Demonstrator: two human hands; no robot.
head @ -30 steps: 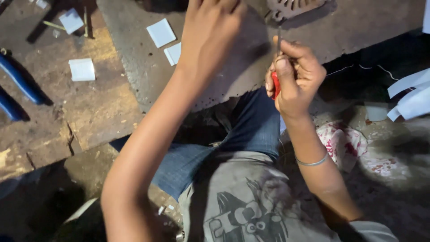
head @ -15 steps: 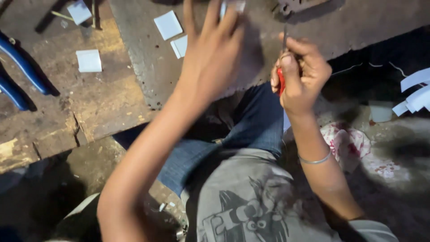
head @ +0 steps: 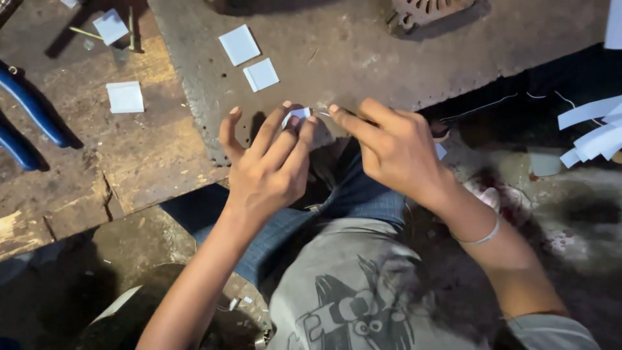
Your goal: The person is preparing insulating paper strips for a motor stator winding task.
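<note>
— What is held nearest the body?
— A small white paper piece [head: 299, 115] is pinched at the metal plate's [head: 363, 58] near edge by the left hand [head: 269, 172], fingers together; the right hand [head: 395, 149] is closed beside it, its contents hidden.
— How is it judged to handle?
— Light, thin, easily creased; best gripped by its edges.
— Farther off?
— Two white squares [head: 249, 58] are laid on the plate, blue-handled pliers [head: 29, 113] on the wooden bench.

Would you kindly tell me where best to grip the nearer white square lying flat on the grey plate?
Probably by one free edge of the white square, approached from above. It lies flat and thin on the grey plate, so lifting an edge or corner first seems easiest.
</note>
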